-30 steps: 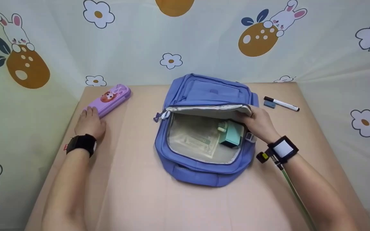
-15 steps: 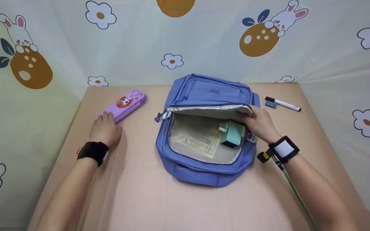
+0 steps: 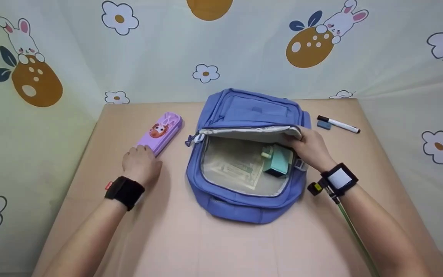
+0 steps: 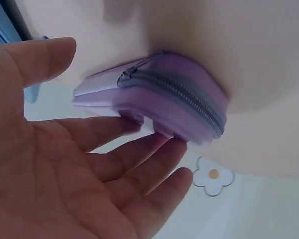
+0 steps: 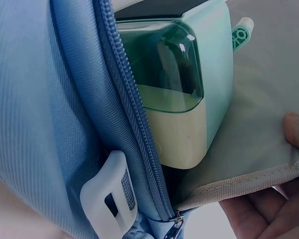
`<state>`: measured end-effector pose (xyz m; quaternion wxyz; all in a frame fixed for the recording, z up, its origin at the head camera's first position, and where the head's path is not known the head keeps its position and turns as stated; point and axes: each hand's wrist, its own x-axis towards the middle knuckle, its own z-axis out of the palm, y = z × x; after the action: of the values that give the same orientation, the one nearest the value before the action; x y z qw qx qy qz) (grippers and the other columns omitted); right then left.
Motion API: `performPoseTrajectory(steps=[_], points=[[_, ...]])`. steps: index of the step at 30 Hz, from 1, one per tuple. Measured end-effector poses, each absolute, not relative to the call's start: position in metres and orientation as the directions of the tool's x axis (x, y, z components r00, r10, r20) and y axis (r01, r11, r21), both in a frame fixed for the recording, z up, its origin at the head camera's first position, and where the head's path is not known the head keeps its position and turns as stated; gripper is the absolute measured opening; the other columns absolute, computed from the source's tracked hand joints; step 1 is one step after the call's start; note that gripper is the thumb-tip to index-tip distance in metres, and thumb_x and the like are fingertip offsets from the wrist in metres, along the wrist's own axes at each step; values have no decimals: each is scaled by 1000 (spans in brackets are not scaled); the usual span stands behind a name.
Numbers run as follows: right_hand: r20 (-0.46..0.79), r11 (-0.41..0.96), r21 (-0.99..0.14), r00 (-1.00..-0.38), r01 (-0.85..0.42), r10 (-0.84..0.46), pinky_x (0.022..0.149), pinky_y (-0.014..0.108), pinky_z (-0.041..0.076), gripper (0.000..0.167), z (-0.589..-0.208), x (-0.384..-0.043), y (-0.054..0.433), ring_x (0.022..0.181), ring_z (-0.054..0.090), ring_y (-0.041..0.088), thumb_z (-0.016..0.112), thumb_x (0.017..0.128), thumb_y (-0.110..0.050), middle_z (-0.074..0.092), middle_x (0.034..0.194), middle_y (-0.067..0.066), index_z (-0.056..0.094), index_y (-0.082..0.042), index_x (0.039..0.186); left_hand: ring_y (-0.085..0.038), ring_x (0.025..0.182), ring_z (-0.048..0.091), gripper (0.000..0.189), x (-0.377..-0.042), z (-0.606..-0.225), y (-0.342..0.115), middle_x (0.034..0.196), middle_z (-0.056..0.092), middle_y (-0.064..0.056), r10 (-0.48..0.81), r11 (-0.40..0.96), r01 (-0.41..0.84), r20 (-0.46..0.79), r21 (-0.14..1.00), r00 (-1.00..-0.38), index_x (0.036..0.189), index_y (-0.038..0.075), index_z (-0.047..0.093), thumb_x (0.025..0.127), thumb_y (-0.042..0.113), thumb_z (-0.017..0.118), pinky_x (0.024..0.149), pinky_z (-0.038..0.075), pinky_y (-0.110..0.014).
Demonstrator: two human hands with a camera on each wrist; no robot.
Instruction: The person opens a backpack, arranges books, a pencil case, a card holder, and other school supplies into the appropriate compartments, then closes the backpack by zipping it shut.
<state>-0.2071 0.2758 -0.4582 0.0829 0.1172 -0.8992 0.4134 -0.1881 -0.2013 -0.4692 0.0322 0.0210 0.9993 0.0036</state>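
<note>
From here I can't read the red tag [image 3: 109, 185] on the left wristband [image 3: 125, 193]. The left hand [image 3: 140, 165] is loosely spread, thumb apart, fingertips touching the case [image 3: 161, 132] just ahead. The right hand [image 3: 312, 149] pinches the flap [image 3: 252, 133] of the bag [image 3: 240, 213]; I see a sharpener [image 3: 277, 162] inside, just left of that hand.

White marker [image 3: 340, 124] beside small blue block [image 3: 323, 125], tan table [image 3: 221, 250]; flower-and-bunny cloth [image 3: 244, 46] behind.

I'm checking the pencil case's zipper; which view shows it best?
Left wrist: the zipper shows up close, its teeth distinct. The head view shows the pencil case smaller, zipper indistinct; the right wrist shows neither.
</note>
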Motion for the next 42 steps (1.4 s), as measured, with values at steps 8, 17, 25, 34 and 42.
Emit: performPoseTrajectory(steps=[8, 17, 25, 34, 42], points=[[246, 635, -721, -959, -278, -140, 85, 44, 50, 25, -458, -207, 275, 90, 60, 23, 72, 97, -26, 74, 114, 9, 74, -10, 115, -42, 90, 59, 60, -171, -464, -178, 97, 57, -30, 73, 997, 76, -79, -30, -994, 114, -22, 57, 98, 35, 64, 76, 52, -53], [250, 629, -725, -958, -280, -139, 86, 43, 50, 24, -457, -206, 274, 93, 63, 22, 73, 96, -27, 74, 113, 9, 75, -9, 113, -38, 79, 61, 53, -163, -459, -167, 88, 59, -25, 83, 997, 83, -43, -6, -996, 107, -17, 63, 96, 35, 66, 62, 54, -50], [249, 633, -722, -959, -278, -137, 87, 44, 50, 24, -456, -206, 274, 94, 63, 23, 73, 96, -25, 74, 114, 9, 75, -10, 114, -47, 104, 58, 90, -193, -467, -180, 119, 54, -36, -14, 983, -25, -64, 180, -998, 144, -21, 35, 93, 46, 67, 85, 52, -60], [274, 654, -699, -953, -289, -129, 79, 42, 48, 19, -457, -207, 272, 86, 59, 25, 73, 94, -17, 74, 110, 12, 75, -7, 111, -39, 86, 63, 76, -205, -479, -191, 103, 63, -28, -10, 957, -50, -140, 287, -990, 128, -17, 49, 87, 42, 72, 73, 54, -55], [266, 629, -723, -956, -285, -127, 91, 46, 51, 22, -457, -206, 274, 100, 65, 24, 72, 97, -23, 74, 115, 10, 75, -10, 115, -35, 83, 60, 65, -192, -463, -195, 101, 60, -22, 1, 958, -43, -157, 282, -988, 126, -11, 55, 87, 39, 71, 66, 52, -47]])
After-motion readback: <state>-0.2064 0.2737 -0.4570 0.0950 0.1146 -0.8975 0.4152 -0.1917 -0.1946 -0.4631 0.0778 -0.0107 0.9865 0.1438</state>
